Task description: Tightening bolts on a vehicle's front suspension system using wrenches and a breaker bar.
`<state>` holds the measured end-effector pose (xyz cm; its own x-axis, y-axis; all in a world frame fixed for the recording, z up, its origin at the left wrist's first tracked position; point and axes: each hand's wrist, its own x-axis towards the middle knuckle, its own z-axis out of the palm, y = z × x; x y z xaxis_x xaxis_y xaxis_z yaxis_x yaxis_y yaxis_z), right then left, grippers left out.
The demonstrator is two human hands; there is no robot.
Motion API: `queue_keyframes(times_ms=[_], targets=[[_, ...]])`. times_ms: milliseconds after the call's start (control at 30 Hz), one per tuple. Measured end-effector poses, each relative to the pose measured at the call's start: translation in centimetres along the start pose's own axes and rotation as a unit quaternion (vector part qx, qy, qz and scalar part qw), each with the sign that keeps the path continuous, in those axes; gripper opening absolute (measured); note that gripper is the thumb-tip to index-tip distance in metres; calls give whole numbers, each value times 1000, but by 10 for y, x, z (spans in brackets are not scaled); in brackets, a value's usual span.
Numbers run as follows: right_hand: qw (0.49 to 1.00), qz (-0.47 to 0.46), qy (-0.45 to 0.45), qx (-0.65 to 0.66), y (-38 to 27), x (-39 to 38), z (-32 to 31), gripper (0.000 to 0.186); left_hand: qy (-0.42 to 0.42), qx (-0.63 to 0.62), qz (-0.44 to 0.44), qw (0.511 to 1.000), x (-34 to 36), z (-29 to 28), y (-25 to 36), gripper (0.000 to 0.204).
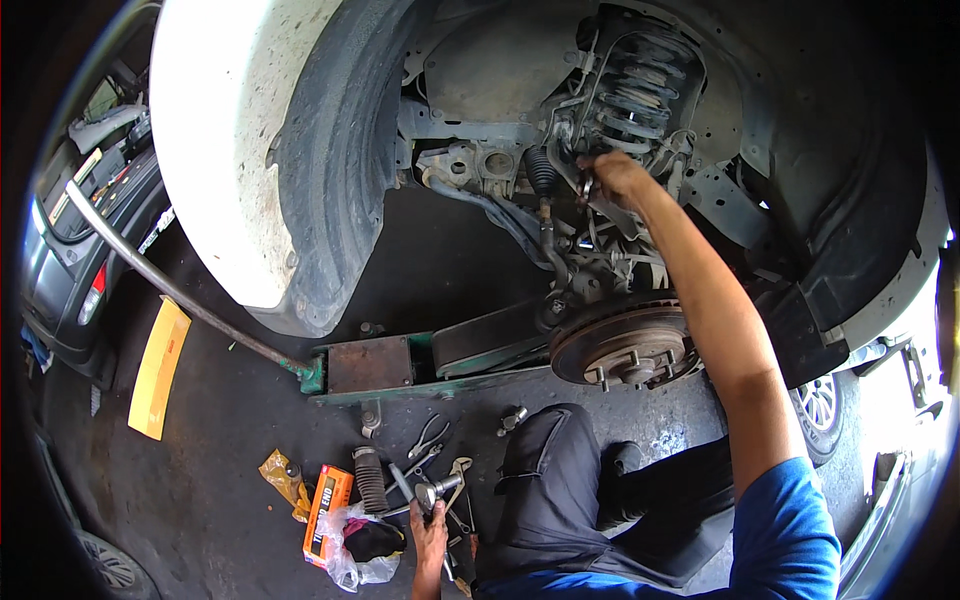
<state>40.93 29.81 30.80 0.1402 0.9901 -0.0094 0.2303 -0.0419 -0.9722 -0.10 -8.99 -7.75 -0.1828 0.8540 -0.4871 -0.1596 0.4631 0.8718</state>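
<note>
My right hand (618, 178) reaches up into the wheel well, its fingers closed beside the coil spring (640, 95) and above the tie rod with its ribbed rubber boot (541, 172). A small piece of metal shows at the fingertips, but I cannot make out what it is. Low in the view, my left hand (431, 535) is wrapped round a metal tool with a shiny round head (428, 495), among tools on the floor. Pliers (428, 436) and an old ribbed boot (369, 480) lie near it. The bare brake disc (622, 345) is below my right forearm.
A green floor jack (375, 366) with a long handle (150, 262) extends under the car. An orange box (328, 512) and a plastic bag (372, 562) lie by the tools. Yellow cardboard (160, 368) is on the floor at left, near another car (95, 240). The fender (225, 130) overhangs.
</note>
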Motion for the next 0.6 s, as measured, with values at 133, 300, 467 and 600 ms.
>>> queue_keyframes(times_ms=[133,300,467,600], targets=[[996,-1,14,-87,3,16,-17,19,-28,7,25,999,11,-3,-22,40],[963,-36,-104,246,-66,0,-12,27,-9,-8,-11,1000,-8,-8,-5,41],[995,-64,30,77,-93,-4,-12,56,-10,-78,-48,996,-5,-9,-13,39],[775,-201,223,-556,-98,-11,-11,51,-16,-149,-91,985,-11,-13,-20,54]])
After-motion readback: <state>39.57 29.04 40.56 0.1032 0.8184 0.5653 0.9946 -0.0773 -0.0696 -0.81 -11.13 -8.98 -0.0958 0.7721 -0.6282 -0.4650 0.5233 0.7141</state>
